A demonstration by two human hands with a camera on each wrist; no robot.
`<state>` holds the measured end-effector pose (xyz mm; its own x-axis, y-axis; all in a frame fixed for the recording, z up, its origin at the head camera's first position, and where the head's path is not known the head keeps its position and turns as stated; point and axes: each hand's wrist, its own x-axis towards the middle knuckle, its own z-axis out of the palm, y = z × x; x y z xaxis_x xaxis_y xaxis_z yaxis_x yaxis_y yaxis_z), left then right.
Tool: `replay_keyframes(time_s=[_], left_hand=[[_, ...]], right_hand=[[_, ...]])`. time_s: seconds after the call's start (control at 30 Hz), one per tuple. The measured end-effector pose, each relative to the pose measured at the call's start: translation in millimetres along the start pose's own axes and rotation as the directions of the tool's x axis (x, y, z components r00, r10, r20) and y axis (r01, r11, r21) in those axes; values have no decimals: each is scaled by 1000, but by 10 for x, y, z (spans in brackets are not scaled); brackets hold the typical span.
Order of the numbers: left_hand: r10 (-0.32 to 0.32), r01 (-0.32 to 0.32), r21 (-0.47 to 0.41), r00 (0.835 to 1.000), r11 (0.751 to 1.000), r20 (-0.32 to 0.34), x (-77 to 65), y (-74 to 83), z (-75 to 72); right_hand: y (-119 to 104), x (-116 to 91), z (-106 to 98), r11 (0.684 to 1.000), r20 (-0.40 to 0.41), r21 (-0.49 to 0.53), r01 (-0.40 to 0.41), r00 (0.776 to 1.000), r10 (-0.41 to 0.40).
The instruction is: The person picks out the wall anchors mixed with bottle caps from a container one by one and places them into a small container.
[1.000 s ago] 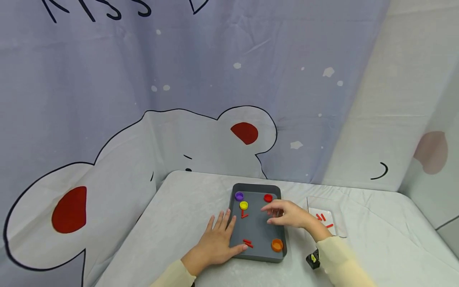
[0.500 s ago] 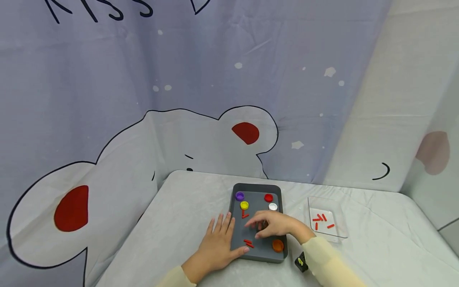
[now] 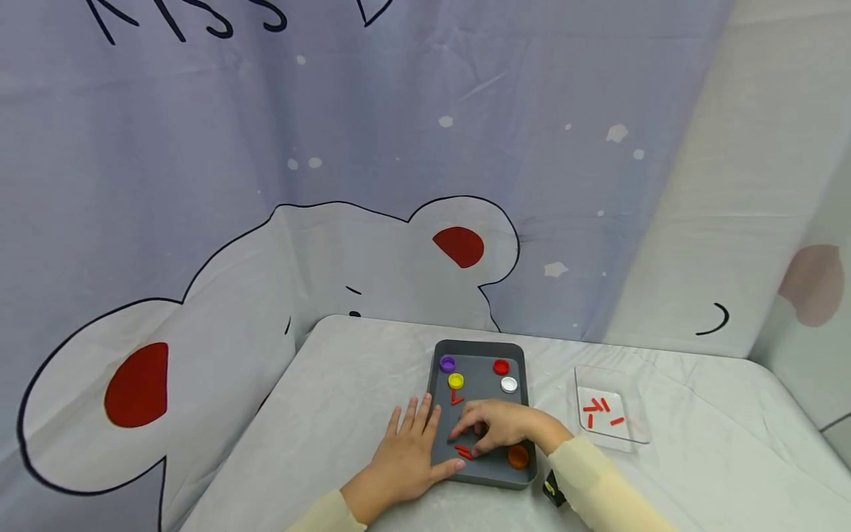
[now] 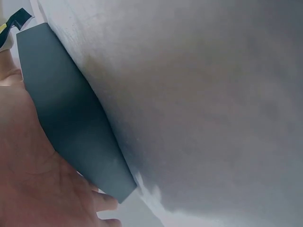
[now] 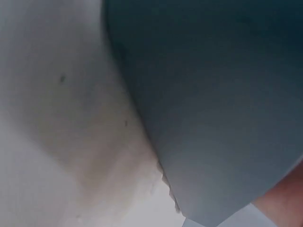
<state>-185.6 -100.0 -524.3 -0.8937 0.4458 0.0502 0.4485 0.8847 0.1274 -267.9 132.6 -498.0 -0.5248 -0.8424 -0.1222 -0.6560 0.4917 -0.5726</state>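
Observation:
In the head view, a dark grey tray [image 3: 488, 406] stands on the white cloth. My left hand [image 3: 402, 451] lies spread along its left edge, thumb reaching over the near left corner. The palm of that hand [image 4: 42, 165] is against the tray's outer wall [image 4: 71, 104] in the left wrist view. Over the tray's near half, my right hand [image 3: 500, 427] points down, with thumb and index finger apart on either side of small red sticks [image 3: 464, 451]. Two more red sticks [image 3: 455, 397] form an angle below a yellow cap [image 3: 455, 381].
Purple [image 3: 448, 364], red [image 3: 501, 367] and white caps [image 3: 509, 384] sit in the tray's far half; an orange cap [image 3: 518, 457] is at its near right. Right of the tray, a clear box [image 3: 612, 410] holds several red sticks. Behind hangs a printed curtain [image 3: 399, 111].
My right hand has moved from the tray's right side toward me and left, down to the near red sticks, uncovering the white cap. My left hand has stayed at the tray's edge.

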Motion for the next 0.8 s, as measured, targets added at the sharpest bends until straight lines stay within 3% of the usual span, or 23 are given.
replay_keyframes(time_s=[0.17,0.5,0.8], left_hand=[[3,-3,-8,1000,1000,11,-2,-5,-11],[7,-7,2,1000,1000,15,1,-6,-6],[6,-5,-17,1000,1000,22,-4,2,-25]], right_hand=[[9,43,30,999,15,-42,-8,1000,8],[22,73,42,999,22,-23,-29,999,30],[9,51,36,1000,9,-10,4,1000,-4]])
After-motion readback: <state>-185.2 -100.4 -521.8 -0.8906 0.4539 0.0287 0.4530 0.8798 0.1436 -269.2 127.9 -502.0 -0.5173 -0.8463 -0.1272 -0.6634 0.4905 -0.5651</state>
